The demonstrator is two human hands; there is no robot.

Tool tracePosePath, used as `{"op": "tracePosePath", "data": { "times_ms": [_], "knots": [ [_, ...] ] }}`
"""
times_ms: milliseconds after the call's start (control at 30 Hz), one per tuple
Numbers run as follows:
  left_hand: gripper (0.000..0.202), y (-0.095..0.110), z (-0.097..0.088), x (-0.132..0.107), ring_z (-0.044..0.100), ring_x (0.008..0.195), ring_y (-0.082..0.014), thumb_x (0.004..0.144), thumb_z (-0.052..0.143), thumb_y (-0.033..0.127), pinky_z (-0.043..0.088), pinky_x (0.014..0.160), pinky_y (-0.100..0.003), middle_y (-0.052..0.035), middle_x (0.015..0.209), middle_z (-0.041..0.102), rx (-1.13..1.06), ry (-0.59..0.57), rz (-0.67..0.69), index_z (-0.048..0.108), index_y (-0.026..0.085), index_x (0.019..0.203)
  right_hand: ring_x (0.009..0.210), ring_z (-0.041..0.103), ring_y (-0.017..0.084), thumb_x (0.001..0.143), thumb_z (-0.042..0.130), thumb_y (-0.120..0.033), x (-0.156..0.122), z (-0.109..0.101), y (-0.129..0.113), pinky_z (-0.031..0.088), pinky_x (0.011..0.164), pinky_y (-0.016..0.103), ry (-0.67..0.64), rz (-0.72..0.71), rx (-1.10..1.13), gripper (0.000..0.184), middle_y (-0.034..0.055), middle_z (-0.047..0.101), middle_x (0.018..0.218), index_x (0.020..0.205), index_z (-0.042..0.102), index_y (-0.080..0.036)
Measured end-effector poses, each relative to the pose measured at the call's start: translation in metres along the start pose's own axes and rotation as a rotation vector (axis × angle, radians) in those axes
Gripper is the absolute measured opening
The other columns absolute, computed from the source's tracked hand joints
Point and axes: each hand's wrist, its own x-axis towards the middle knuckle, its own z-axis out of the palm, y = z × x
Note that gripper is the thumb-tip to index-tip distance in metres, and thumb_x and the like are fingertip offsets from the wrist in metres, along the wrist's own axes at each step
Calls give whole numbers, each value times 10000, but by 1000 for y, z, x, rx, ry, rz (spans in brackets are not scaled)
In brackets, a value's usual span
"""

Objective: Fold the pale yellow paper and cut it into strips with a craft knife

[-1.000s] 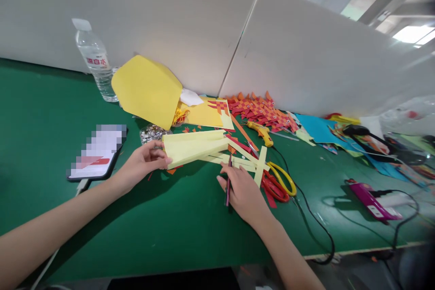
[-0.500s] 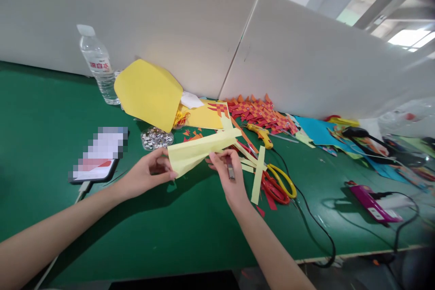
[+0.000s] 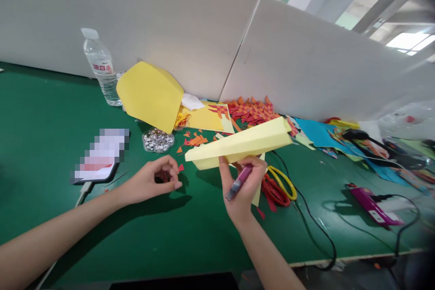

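Observation:
A folded sheet of pale yellow paper [image 3: 238, 145] is pinched at its lower edge by my right hand [image 3: 241, 190]. The same hand carries a slim purple tool with a greyish end [image 3: 239, 182], lying across the palm; its kind is unclear. My left hand [image 3: 158, 179] hovers over the table left of the paper, holding nothing, with a gap between thumb and curled fingers. Behind my right wrist lie scissors with red loops [image 3: 274, 192] and scissors with yellow loops [image 3: 287, 181], partly covered. Small orange paper scraps [image 3: 196, 140] lie beyond the paper's left end.
Along the wall stand a water bottle [image 3: 102, 70], a large yellow sheet [image 3: 151, 95] and a pile of red-orange paper pieces [image 3: 251, 111]. A phone [image 3: 102, 156] with a cable is left, near a dish of small silvery pieces [image 3: 158, 140]. A purple power strip [image 3: 374, 206] sits right.
My left hand has let go of the pale yellow paper. My right hand has turned and shifted the paper right, so its long folded side now faces me.

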Motion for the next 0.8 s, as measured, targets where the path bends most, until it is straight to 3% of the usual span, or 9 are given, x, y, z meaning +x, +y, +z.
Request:
{"op": "tracePosePath", "data": {
  "times_ms": [67, 167, 233, 300, 400, 533, 633, 800],
  "knots": [
    [236, 0, -1, -2, 593, 685, -115, 777, 652, 326, 486, 648, -242, 1, 757, 625, -29, -59, 10, 468, 178, 793, 722, 532, 151, 762, 652, -101, 4, -5, 3, 452, 633, 278, -29, -283, -187, 289, -7, 479, 800, 882, 425, -233],
    [196, 2, -3, -4, 629, 774, -149, 781, 651, 315, 496, 706, -259, -44, 813, 671, -36, -193, 31, 540, 155, 751, 686, 501, 170, 817, 542, -50, 6, -9, 3, 397, 611, 284, -242, -602, -459, 201, 11, 531, 729, 871, 469, -230],
    [204, 2, -4, -4, 635, 900, -189, 779, 650, 318, 501, 767, -286, -82, 967, 684, -50, -264, 41, 613, 156, 898, 672, 477, 177, 850, 482, -58, 5, -9, 1, 376, 620, 297, -391, -741, -595, 173, 31, 573, 732, 864, 501, -230],
    [360, 3, -4, -4, 605, 1018, -222, 776, 647, 340, 499, 822, -318, -100, 1119, 648, -99, -262, 46, 602, 185, 1097, 684, 472, 181, 868, 466, -85, 3, -8, 0, 377, 645, 309, -515, -817, -673, 160, 49, 612, 783, 872, 529, -232],
    [448, 2, -5, -4, 581, 1078, -249, 779, 628, 408, 490, 867, -356, -97, 1180, 629, -197, -197, 35, 590, 213, 1181, 720, 492, 192, 864, 471, -103, -1, -9, 0, 391, 643, 310, -744, -813, -693, 175, 70, 635, 865, 934, 558, -239],
    [427, 3, -5, -5, 631, 964, -245, 839, 488, 538, 480, 885, -360, -86, 996, 707, -239, -153, -24, 707, 189, 950, 739, 522, 198, 863, 469, -102, -5, -16, 5, 399, 604, 292, -936, -734, -583, 178, 89, 617, 881, 949, 565, -226],
    [554, 3, -6, -4, 617, 1013, -248, 894, 330, 561, 451, 927, -359, -106, 1034, 699, -255, -194, -61, 717, 166, 930, 722, 526, 185, 879, 415, -93, -7, -23, 10, 398, 589, 274, -935, -699, -506, 192, 71, 596, 841, 890, 562, -216],
    [572, 2, -9, 0, 596, 1067, -258, 881, 308, 575, 445, 927, -365, -112, 1104, 677, -340, -210, -75, 677, 169, 1041, 730, 542, 179, 869, 356, -47, -6, -30, 14, 408, 594, 268, -801, -681, -432, 252, 77, 597, 824, 785, 543, -193]
  ]
}}
